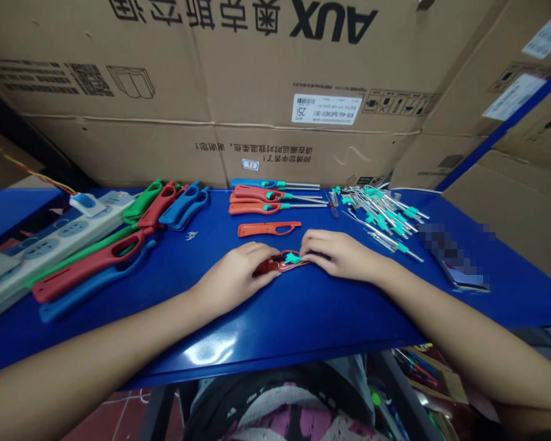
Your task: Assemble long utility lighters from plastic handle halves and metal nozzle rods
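Observation:
Between my hands lies a red lighter shell half [272,266] with its inside facing up and a turquoise trigger part [292,258] in it. My left hand [241,269] grips the shell's left end, fingers closed around it. My right hand [335,252] pinches the right end beside the turquoise part; the fingertips hide what lies under them. Just behind is an orange-red shell half [269,229]. Farther back, several lighters with metal tubes [278,199] lie stacked. To the right is a pile of metal tubes with turquoise parts and wires [386,214].
A white power strip [59,236] runs along the left, with red, blue and green shell halves [92,269] against it. Small metal pieces [191,235] lie nearby. A phone-like object [463,275] rests at the right, partly blurred. A large cardboard box [239,79] walls off the back.

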Motion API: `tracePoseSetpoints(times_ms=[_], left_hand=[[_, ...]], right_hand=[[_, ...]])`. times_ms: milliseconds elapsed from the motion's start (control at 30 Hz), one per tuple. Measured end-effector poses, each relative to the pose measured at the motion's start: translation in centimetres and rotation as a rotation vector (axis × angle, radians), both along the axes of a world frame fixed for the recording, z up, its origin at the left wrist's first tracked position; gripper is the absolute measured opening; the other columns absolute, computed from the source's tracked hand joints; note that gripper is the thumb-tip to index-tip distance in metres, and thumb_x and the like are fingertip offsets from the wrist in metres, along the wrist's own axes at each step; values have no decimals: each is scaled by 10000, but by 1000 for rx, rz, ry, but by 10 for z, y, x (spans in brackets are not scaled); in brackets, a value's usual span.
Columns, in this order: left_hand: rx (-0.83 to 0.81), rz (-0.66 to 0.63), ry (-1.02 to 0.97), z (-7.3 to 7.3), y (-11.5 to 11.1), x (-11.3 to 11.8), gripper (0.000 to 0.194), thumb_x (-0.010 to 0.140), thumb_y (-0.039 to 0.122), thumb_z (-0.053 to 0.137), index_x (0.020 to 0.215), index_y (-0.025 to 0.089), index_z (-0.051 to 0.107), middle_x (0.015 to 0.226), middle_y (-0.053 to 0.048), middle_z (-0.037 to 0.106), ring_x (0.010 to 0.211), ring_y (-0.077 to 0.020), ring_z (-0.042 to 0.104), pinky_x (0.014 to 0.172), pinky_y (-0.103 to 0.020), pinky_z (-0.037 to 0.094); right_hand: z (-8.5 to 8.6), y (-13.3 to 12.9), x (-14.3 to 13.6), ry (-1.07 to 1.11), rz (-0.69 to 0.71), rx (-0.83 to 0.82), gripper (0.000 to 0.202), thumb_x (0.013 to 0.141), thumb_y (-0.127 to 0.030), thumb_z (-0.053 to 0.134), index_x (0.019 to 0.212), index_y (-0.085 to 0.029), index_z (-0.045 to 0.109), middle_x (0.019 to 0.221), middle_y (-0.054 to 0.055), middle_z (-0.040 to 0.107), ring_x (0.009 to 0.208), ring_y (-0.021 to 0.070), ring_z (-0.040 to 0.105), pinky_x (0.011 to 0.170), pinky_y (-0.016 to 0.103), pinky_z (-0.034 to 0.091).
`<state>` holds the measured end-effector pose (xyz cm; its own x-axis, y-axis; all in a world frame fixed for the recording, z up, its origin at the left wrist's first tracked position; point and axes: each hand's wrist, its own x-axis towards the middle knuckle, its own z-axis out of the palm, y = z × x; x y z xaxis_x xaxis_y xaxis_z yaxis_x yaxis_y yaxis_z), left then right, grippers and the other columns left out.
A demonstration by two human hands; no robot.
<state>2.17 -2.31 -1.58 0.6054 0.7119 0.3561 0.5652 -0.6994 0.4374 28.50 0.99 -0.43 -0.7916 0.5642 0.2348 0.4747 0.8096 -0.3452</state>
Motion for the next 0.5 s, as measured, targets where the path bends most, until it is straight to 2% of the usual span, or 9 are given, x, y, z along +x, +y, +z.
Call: tracePoseSetpoints(times_ms=[267, 500], left_hand=[[-89, 23, -102, -2, 1, 3, 170, 871, 205, 691, 1035, 170, 716, 1045, -66, 743, 960, -211, 705, 881, -339, 567], [-144, 39, -132, -1, 3, 3, 176, 854, 243, 717, 1017, 177, 729, 1027, -61, 748, 926, -211, 716, 861, -349, 576]], right_hand=[[-6, -4, -9, -82, -52, 56, 183, 1020, -270, 474, 1009, -189, 637, 1007, 63, 645, 831, 165, 616, 672, 269, 451], [-9, -5, -12, -81, -41, 88, 184, 1024, -274, 468, 1031, -199, 636, 1030, 55, 645, 802, 149, 605, 646, 253, 417]])
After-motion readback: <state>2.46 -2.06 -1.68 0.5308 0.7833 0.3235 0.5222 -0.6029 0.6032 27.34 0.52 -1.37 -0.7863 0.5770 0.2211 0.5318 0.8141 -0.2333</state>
